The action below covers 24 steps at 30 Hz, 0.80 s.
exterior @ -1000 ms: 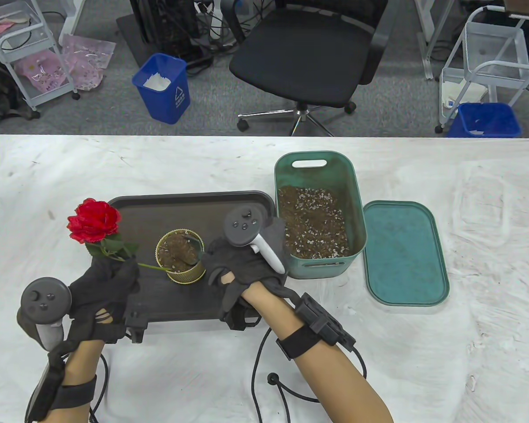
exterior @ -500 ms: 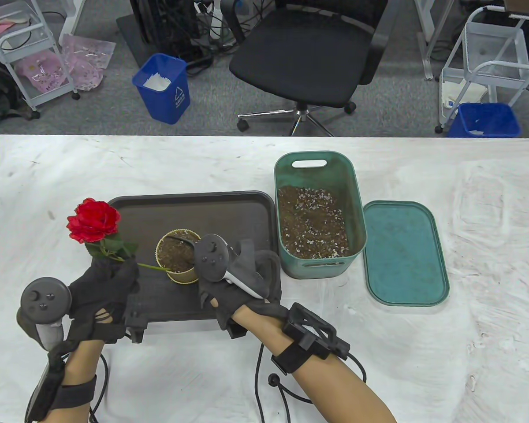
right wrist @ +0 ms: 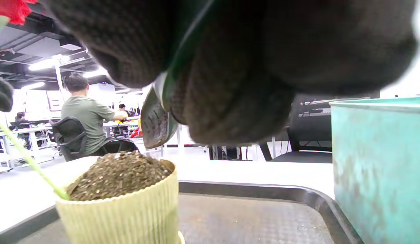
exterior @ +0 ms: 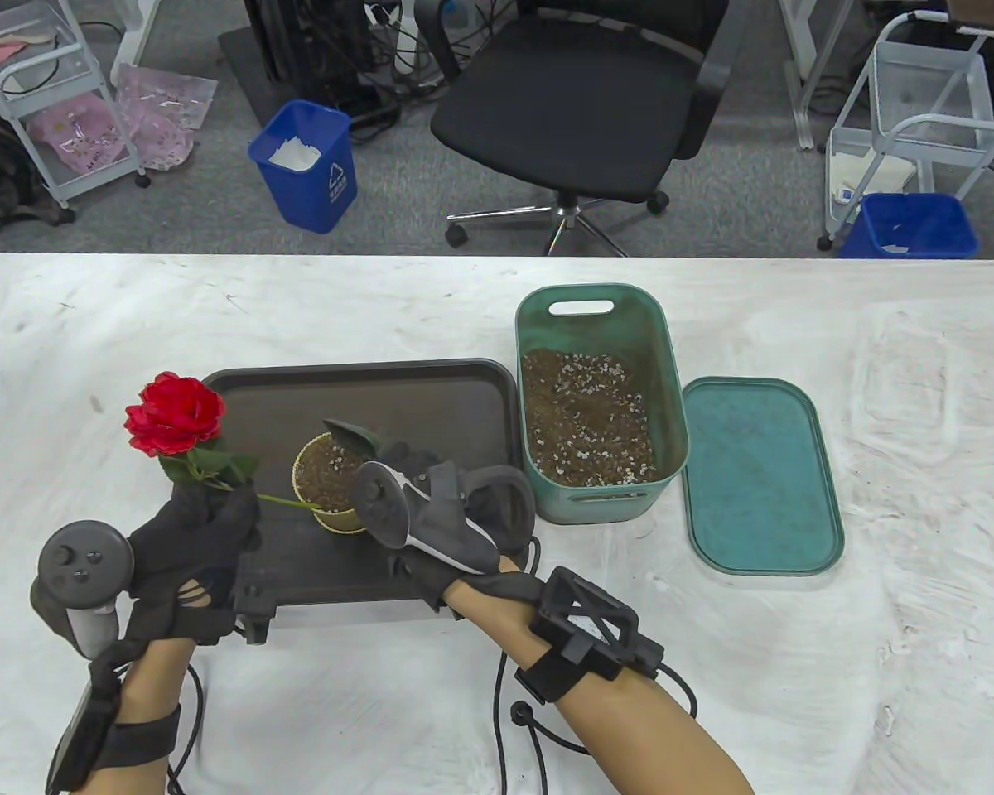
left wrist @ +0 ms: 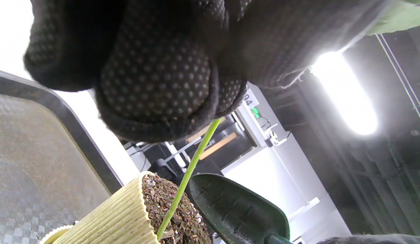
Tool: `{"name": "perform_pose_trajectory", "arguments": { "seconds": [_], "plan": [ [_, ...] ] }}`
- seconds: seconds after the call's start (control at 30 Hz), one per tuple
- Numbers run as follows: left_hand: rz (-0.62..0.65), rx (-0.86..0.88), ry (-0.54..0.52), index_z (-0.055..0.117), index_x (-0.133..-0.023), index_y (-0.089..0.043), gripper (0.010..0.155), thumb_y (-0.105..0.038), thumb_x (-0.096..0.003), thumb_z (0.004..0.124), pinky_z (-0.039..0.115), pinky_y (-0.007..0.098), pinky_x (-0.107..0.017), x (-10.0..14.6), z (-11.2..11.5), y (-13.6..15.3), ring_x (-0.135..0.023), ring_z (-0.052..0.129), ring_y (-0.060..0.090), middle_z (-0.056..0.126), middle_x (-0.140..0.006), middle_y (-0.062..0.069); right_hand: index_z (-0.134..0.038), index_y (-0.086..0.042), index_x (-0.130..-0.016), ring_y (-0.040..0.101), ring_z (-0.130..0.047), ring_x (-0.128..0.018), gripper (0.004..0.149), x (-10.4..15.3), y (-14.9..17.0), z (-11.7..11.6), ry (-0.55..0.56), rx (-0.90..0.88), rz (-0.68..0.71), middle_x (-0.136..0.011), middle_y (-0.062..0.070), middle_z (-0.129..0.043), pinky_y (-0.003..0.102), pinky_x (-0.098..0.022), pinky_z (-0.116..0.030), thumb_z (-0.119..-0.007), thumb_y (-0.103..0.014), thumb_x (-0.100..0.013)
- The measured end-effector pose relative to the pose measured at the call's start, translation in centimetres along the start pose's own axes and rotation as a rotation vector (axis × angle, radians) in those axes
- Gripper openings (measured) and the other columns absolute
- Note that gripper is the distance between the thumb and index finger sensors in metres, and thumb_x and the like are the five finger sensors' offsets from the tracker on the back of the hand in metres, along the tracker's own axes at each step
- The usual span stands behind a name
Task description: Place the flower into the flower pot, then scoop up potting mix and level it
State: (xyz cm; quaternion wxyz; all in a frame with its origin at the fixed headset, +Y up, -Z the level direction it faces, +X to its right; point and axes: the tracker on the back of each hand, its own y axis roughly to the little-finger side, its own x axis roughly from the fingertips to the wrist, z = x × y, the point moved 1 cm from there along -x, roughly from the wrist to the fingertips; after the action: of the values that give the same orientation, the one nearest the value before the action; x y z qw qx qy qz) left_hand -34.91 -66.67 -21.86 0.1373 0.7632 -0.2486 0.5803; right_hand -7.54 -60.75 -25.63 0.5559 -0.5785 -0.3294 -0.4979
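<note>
A red rose (exterior: 174,416) leans left, its green stem (exterior: 286,501) (left wrist: 187,176) stuck into the heaped potting mix of a ribbed yellow flower pot (exterior: 325,480) (right wrist: 123,211) on a dark tray (exterior: 431,389). My left hand (exterior: 203,522) pinches the stem just below the leaves. My right hand (exterior: 431,489) grips a dark green trowel (exterior: 349,432) (left wrist: 237,210) (right wrist: 155,122) by its handle, the blade tipped up over the pot's far right rim, with no soil showing on it.
A teal tub (exterior: 600,414) holding potting mix stands right of the tray, close to my right hand. Its flat lid (exterior: 758,476) lies further right. Cables (exterior: 505,712) trail near the table's front edge. An office chair (exterior: 580,108) stands beyond the table.
My right hand rolled over and drew back toward the pot's near right side, and the trowel blade rose out of the pot to tip up above its rim. The left hand and rose stayed put.
</note>
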Motion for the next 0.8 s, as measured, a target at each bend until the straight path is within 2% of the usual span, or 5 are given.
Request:
{"name": "perform_pose_trajectory", "arguments": {
  "seconds": [0.2,0.47,0.57,0.73,0.8],
  "plan": [
    [-0.002,0.001,0.000,0.089,-0.076,-0.019,0.045,-0.045,-0.0387,0.089,0.097,0.035,-0.027,0.0,0.0,0.0,-0.023,0.113,0.015,0.104,-0.058,-0.003,-0.079,-0.008,-0.084,0.026,-0.107,-0.022,0.053,-0.3,2.5,1.9,0.043,-0.020,-0.067,-0.059,0.012,-0.101,0.038,-0.010,-0.094,-0.085,-0.033,-0.038],
    [0.000,-0.004,-0.006,0.089,-0.076,-0.019,0.045,-0.045,-0.0388,0.089,0.097,0.035,-0.027,0.0,0.0,0.0,-0.023,0.113,0.015,0.104,-0.058,-0.004,-0.079,-0.007,-0.084,0.027,-0.106,-0.022,0.053,-1.9,11.5,8.0,0.125,-0.019,-0.355,-0.059,0.013,-0.101,0.038,-0.010,-0.093,-0.085,-0.032,-0.038],
    [0.003,-0.011,-0.009,0.089,-0.076,-0.019,0.045,-0.045,-0.0387,0.089,0.097,0.035,-0.027,0.0,0.0,0.0,-0.023,0.113,0.015,0.104,-0.058,-0.004,-0.079,-0.006,-0.084,0.027,-0.106,-0.021,0.053,-3.1,14.9,8.0,0.012,0.041,-0.479,-0.059,0.014,-0.101,0.038,-0.009,-0.093,-0.085,-0.032,-0.039],
    [-0.004,-0.019,-0.019,0.089,-0.076,-0.019,0.045,-0.045,-0.0387,0.089,0.097,0.035,-0.027,0.0,-0.1,0.1,-0.023,0.113,0.015,0.104,-0.058,-0.003,-0.080,-0.006,-0.084,0.025,-0.105,-0.019,0.052,-5.2,19.4,4.8,-0.363,0.249,-0.648,-0.057,0.014,-0.101,0.036,-0.007,-0.092,-0.084,-0.033,-0.040],
    [-0.002,-0.021,-0.018,0.089,-0.076,-0.019,0.045,-0.045,-0.0387,0.089,0.097,0.035,-0.027,0.0,-0.1,0.1,-0.023,0.113,0.015,0.104,-0.058,-0.003,-0.081,-0.006,-0.084,0.025,-0.104,-0.017,0.052,-5.5,20.4,3.5,-0.450,0.294,-0.683,-0.056,0.014,-0.102,0.036,-0.006,-0.091,-0.084,-0.033,-0.040]
  ]
}}
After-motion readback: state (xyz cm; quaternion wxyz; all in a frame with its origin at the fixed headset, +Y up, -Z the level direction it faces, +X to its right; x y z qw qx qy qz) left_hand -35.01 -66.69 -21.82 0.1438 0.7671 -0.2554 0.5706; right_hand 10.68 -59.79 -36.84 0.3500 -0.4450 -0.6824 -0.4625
